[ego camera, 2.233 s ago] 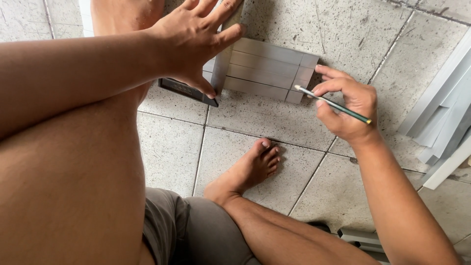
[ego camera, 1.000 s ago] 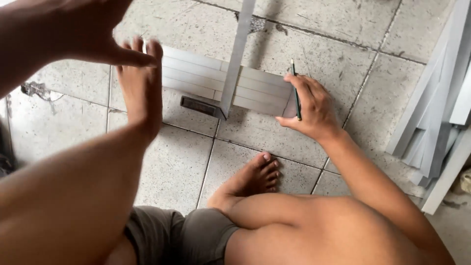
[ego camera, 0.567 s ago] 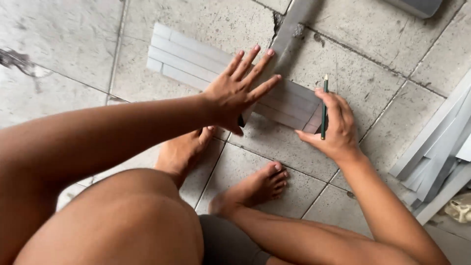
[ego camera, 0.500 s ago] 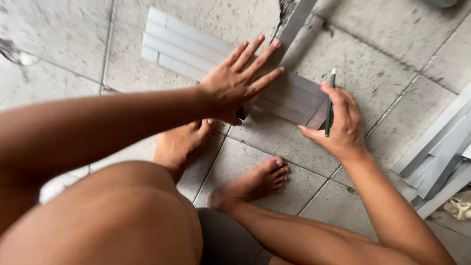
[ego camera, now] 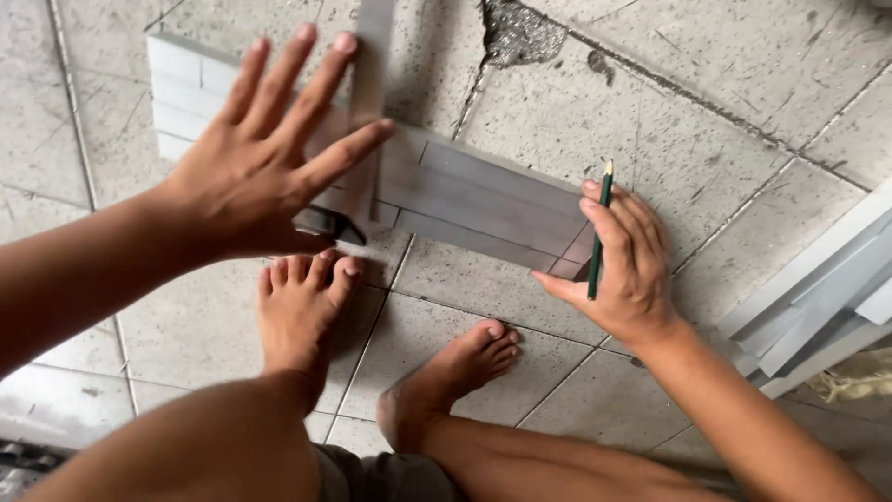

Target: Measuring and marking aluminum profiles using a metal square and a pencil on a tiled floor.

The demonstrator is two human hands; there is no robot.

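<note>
Grey ribbed aluminium panel [ego camera: 483,200] awaits marking: left hand [ego camera: 265,172], fingers spread, steadies the metal square [ego camera: 367,112]; right hand [ego camera: 627,265], at three o'clock, pinches a green pencil [ego camera: 599,228].

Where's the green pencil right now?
In the head view, the green pencil is right of centre, held upright in the right hand, which rests at the right end of the grey ribbed metal panel on the tiled floor.

A grey ribbed aluminium profile [ego camera: 483,200] lies flat on the tiled floor, running from upper left to lower right. Across it lies a try square [ego camera: 358,130], its metal blade pointing up the frame and its dark stock at the profile's near edge. A dark green pencil [ego camera: 598,228] stands nearly upright, tip upward, at the profile's right end.
</note>
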